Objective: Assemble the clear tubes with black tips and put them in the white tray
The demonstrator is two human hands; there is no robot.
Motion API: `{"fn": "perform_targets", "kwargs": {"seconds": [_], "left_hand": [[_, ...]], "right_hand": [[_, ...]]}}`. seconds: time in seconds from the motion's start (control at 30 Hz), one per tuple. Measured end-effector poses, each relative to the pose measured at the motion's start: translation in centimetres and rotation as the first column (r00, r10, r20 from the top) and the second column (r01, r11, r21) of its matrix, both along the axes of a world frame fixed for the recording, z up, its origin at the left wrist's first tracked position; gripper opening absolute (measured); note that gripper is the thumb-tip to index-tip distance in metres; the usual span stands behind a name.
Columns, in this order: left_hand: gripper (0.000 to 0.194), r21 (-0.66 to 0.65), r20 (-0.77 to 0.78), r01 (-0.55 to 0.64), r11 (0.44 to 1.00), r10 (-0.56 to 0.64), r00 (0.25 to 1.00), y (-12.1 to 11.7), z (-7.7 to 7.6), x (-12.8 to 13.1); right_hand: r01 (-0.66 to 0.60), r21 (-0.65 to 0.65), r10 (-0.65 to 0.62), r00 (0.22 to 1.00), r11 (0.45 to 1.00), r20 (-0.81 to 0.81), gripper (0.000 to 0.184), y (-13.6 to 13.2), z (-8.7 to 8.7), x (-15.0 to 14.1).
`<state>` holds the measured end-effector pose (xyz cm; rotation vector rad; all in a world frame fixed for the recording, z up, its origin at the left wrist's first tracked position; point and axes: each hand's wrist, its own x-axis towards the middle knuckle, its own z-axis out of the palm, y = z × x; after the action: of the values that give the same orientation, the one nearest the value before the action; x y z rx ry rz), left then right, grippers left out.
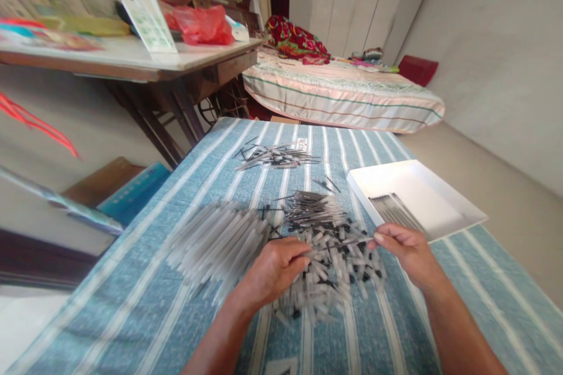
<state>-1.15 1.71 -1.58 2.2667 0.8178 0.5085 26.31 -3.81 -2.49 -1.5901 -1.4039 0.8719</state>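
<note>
My left hand (276, 266) and my right hand (405, 251) each pinch one end of a thin dark pen refill (338, 244), stretched level between them. It hangs over a loose heap of small clear and black pen caps (328, 287). Left of my left hand lies a stack of frosted, see-through pen barrels (220, 240). Just beyond the caps sits a bundle of dark refills (310, 208). By my right hand stands a shallow white box (444, 199), with a row of slim pens (398, 211) along its near left side.
A blue-and-white striped cloth (189, 299) covers the table. Farther back lies a scattered pile of thin dark sticks (279, 156). A side desk (193, 58) with a red plastic bag (204, 24) stands at left, and a bed (343, 91) is behind the table.
</note>
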Motion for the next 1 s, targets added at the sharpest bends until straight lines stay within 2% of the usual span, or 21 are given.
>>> {"fn": "perform_targets", "kwargs": {"seconds": [0.07,0.17,0.37,0.5,0.57,0.63,0.73,0.83,0.93,1.0], "left_hand": [[0.021,-0.039,0.0,0.021,0.999,-0.021,1.0,0.0,-0.1,0.0],[0.022,-0.056,-0.008,-0.019,0.998,0.018,1.0,0.1,-0.3,0.0],[0.019,-0.113,0.034,-0.019,0.993,0.023,0.999,-0.1,0.1,0.1],[0.018,-0.147,0.061,-0.044,0.988,0.053,0.997,-0.3,0.2,0.3],[0.018,-0.181,0.106,-0.079,0.98,0.099,0.989,-0.4,0.2,0.4],[0.017,-0.234,0.182,-0.139,0.962,0.184,0.966,-0.5,0.3,0.4],[0.018,-0.34,0.286,-0.218,0.915,0.322,0.903,-0.6,0.5,0.4],[0.019,-0.411,0.324,-0.223,0.884,0.37,0.871,-0.8,0.7,0.5],[0.019,-0.405,0.318,-0.197,0.893,0.34,0.885,-1.0,0.7,0.7],[0.019,-0.386,0.297,-0.193,0.902,0.32,0.9,-1.0,0.6,0.8]], "right_hand": [[0.012,0.01,-0.011,0.999,1.0,-0.03,0.027,0.1,-0.3,-0.4],[0.023,0.029,-0.021,0.998,0.999,-0.063,0.027,0.3,-0.7,-1.3],[-0.088,0.021,0.089,0.995,0.996,-0.049,0.025,0.8,-0.3,-3.7],[-0.21,0.04,0.21,0.978,0.977,-0.013,0.024,0.8,0.1,-5.7],[-0.196,0.056,0.197,0.98,0.979,-0.01,0.025,0.8,0.0,-6.1],[-0.111,0.069,0.11,0.994,0.991,0.025,0.029,0.9,-0.4,-5.8],[-0.076,0.077,0.056,0.971,0.994,0.232,0.024,1.0,-1.0,-4.8],[-0.176,0.049,0.126,0.847,0.983,0.516,0.023,0.9,-1.4,-4.5],[-0.242,-0.047,0.195,0.636,0.969,0.747,0.021,0.9,-1.3,-5.1],[-0.232,-0.126,0.226,0.482,0.965,0.847,0.02,1.1,-1.0,-5.9]]}}
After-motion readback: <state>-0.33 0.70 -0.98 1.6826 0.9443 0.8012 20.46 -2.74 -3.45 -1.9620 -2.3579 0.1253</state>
